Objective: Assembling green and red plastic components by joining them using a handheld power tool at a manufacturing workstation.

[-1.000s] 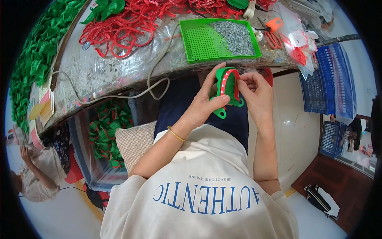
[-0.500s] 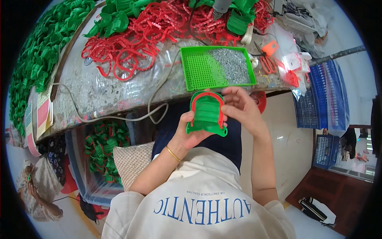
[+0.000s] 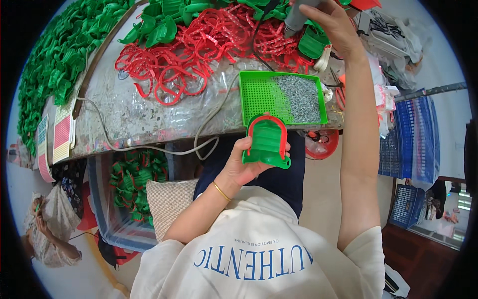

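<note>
My left hand [image 3: 242, 167] holds a green ribbed plastic scoop-like piece [image 3: 269, 137] over my lap, its fingers beneath and the thumb at the left rim. A red curved plastic band [image 3: 284, 134] runs in an arch along the top and sides of that piece. My right arm stretches far across the bench, and my right hand [image 3: 336, 27] is closed about the grey electric screwdriver [image 3: 296, 20], which points down over the red pile. The upper picture edge cuts off part of this hand and the tool.
A green perforated tray [image 3: 256, 102] of small metal screws lies at the bench's near edge. Beyond are piled red bands [image 3: 194, 45] and green pieces [image 3: 55, 60]. A blue bin [image 3: 99, 199] of assembled pieces stands left of me. A grey cord [image 3: 134, 148] loops over the edge. Another person [image 3: 52, 224] sits lower left.
My right hand has let go of the green piece and reached away to the grey screwdriver. My left hand keeps the piece with its red band. The whole view has shifted slightly.
</note>
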The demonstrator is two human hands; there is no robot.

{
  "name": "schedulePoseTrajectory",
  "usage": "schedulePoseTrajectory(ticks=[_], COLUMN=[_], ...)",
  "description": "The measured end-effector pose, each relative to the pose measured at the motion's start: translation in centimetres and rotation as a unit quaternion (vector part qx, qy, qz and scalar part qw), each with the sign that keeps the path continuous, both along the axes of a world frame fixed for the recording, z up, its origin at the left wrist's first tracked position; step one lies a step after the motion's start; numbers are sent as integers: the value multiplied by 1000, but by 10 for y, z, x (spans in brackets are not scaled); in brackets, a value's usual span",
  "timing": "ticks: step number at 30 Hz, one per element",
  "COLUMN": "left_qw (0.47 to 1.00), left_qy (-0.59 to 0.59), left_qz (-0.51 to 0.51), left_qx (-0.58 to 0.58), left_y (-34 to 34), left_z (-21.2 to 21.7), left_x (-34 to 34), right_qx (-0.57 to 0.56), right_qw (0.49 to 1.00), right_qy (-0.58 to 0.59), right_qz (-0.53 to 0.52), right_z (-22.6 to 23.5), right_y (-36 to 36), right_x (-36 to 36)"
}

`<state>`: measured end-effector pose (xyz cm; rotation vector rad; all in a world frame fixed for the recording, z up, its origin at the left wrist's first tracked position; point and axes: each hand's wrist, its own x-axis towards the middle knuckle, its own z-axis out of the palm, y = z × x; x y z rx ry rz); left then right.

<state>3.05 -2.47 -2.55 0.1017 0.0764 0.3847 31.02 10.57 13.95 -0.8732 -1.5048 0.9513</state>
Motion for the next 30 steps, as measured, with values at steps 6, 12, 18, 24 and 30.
schedulePoseTrajectory(ticks=[6, 12, 18, 24, 30], left_qw=[1000, 999, 998, 997, 995], left_qy=[2, 8, -12, -36, -47], left_qz=[-3, 6, 2, 3, 1], left_qx=[-27, -32, -59, -63, -85], left_y=[10, 14, 17, 19, 19], left_z=[-5, -12, -18, -25, -27], left_x=[3, 7, 11, 13, 13], right_qx=[-69, -82, 32, 27, 19], right_qw=[987, 993, 947, 939, 937], right_qy=[-30, 60, 132, 131, 127], right_qz=[140, -64, -290, -316, -324], right_z=[5, -8, -83, -117, -135], right_y=[-43, -77, -47, -26, -17], right_x=[-20, -77, -82, -82, -79])
